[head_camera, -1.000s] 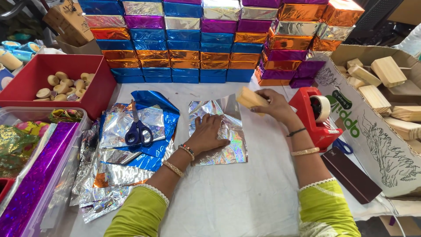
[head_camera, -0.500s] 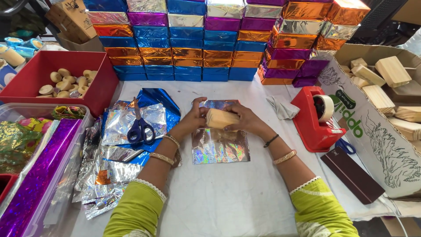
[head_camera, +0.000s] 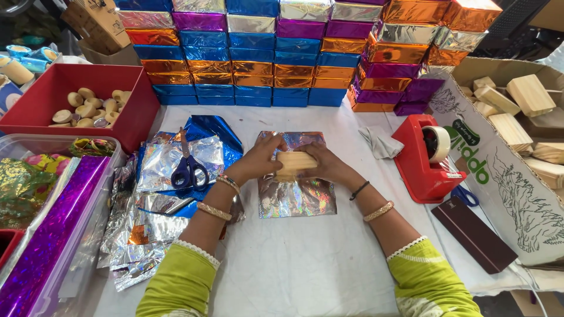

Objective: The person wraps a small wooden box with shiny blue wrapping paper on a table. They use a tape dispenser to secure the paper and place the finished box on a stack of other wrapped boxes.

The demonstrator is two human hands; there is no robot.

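Observation:
Both hands hold a pale wooden block (head_camera: 295, 163) over a silver holographic foil sheet (head_camera: 296, 196) spread on the white table. My left hand (head_camera: 258, 159) grips the block's left end. My right hand (head_camera: 326, 165) grips its right end. The block lies flat, near the sheet's upper half. Blue-handled scissors (head_camera: 189, 167) rest on a pile of silver and blue foil sheets (head_camera: 170, 176) just left of my left hand.
A red tape dispenser (head_camera: 424, 157) stands to the right, with a dark flat case (head_camera: 473, 233) below it. A cardboard box of wooden blocks (head_camera: 523, 111) is at the far right. Stacked foil-wrapped blocks (head_camera: 294, 53) line the back. A red tray (head_camera: 35, 100) sits left.
My right hand brought the wooden block from beside the tape dispenser to the middle of the foil sheet. My left hand left the sheet and took hold of the block's other end.

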